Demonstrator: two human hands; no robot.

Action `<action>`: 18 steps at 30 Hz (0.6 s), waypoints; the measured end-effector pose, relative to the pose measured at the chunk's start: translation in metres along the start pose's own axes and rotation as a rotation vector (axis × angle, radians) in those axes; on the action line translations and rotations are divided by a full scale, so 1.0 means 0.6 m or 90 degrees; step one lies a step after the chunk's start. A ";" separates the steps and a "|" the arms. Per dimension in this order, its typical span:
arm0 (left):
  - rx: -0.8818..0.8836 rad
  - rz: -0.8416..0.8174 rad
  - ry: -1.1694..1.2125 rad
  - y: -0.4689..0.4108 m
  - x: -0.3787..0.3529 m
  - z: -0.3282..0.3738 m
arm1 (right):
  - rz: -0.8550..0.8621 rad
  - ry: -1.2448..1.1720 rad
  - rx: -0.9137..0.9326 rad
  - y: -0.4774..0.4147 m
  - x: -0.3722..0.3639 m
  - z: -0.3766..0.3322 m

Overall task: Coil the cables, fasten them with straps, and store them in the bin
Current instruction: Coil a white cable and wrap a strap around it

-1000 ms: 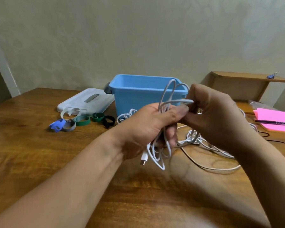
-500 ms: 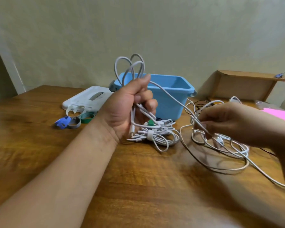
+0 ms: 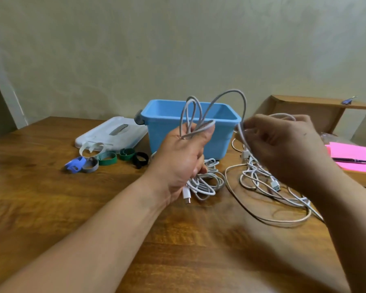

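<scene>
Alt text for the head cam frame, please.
A person's left hand grips a half-coiled white cable over a wooden table, while the right hand pinches its free run above a tangle of loose cables. Behind stand an open blue bin, a white lid and a row of coloured straps.

No readable text — none anywhere.
</scene>
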State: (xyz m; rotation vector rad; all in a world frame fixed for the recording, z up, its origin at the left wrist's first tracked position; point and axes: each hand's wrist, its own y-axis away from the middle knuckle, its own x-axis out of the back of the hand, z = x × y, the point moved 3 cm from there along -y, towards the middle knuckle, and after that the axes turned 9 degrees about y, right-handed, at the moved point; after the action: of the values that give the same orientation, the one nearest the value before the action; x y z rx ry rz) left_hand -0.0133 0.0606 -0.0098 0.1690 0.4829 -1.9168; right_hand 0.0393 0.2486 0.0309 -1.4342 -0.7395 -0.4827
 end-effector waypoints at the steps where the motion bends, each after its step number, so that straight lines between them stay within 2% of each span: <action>1: -0.009 -0.002 -0.009 0.000 -0.002 0.000 | -0.010 0.001 0.008 0.001 -0.003 -0.007; 10: -0.031 -0.047 -0.120 -0.003 -0.005 -0.021 | -0.123 0.003 0.153 0.005 -0.023 -0.035; 18: 0.025 -0.024 -0.058 -0.001 0.004 -0.016 | -0.085 0.025 0.185 0.006 -0.017 -0.042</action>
State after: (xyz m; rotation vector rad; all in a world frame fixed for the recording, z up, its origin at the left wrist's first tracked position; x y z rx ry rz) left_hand -0.0160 0.0627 -0.0190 0.0976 0.3904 -1.9628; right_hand 0.0388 0.2229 0.0218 -1.1063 -0.8419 -0.4831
